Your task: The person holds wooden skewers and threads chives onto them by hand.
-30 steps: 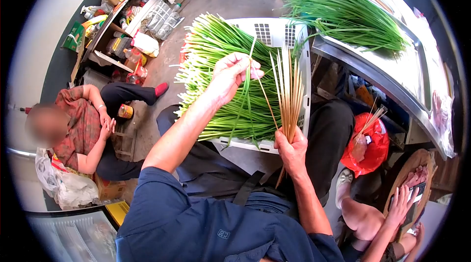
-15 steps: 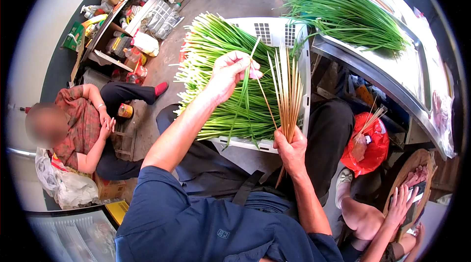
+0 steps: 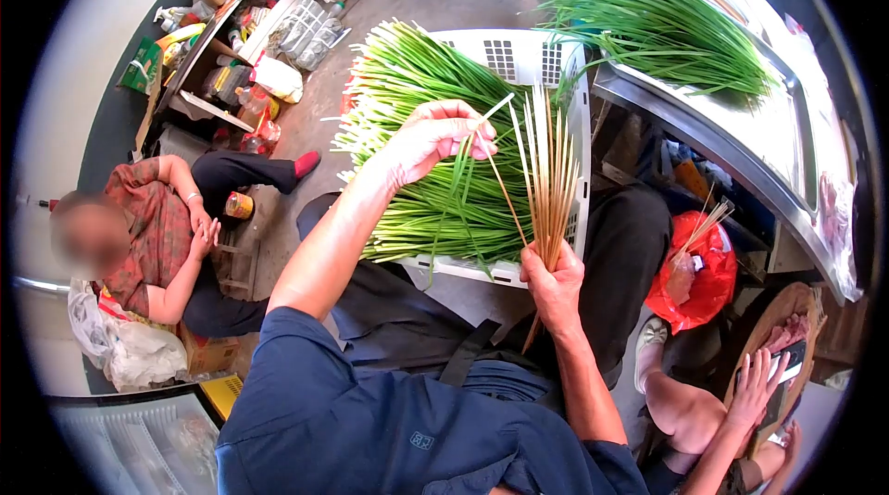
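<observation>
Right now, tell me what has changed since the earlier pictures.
The stalk in the left hand has tipped: its pale end, near upright before, now leans right. Nothing was taken up or let go. The right hand still grips the skewers; the basket stayed put.

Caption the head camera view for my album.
Left hand pinching a slender green stalk, right hand gripping thin wooden skewers, by a white plastic crate of long green stalks.
</observation>
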`<action>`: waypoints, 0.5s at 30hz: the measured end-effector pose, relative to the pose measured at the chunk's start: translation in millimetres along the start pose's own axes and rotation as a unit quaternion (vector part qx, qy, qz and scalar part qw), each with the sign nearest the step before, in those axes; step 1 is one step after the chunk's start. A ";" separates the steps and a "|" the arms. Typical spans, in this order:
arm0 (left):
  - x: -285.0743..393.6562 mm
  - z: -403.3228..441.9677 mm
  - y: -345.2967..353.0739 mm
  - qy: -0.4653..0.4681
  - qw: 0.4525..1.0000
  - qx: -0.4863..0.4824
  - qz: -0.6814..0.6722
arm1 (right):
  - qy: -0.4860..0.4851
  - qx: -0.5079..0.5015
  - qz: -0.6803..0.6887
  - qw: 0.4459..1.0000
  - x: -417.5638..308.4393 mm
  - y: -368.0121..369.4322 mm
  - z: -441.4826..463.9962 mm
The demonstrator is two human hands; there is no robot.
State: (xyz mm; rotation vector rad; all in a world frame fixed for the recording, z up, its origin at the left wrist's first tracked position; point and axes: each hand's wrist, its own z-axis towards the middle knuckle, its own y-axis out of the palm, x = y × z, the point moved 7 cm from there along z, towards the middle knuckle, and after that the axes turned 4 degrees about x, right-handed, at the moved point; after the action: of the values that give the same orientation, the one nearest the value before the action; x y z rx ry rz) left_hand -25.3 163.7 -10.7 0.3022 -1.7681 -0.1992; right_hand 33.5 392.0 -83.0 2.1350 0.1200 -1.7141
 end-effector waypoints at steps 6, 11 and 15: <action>-36.0 -6.1 22.9 -0.048 0.994 -0.055 0.087 | 0.021 -0.008 -0.009 1.000 -0.4 -0.5 0.6; -71.2 -16.9 63.0 -0.089 0.973 -0.143 0.157 | 0.022 0.010 0.009 1.000 -1.4 -2.3 0.2; -14.9 8.2 42.8 0.043 0.914 -0.105 0.390 | 0.034 0.014 0.025 0.999 1.0 -7.2 3.2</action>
State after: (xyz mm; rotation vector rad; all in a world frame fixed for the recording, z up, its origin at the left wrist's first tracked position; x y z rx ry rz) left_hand -34.4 208.7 -13.7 -0.5478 -1.6326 0.1979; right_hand 28.5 397.3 -86.3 2.1981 0.0619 -1.6253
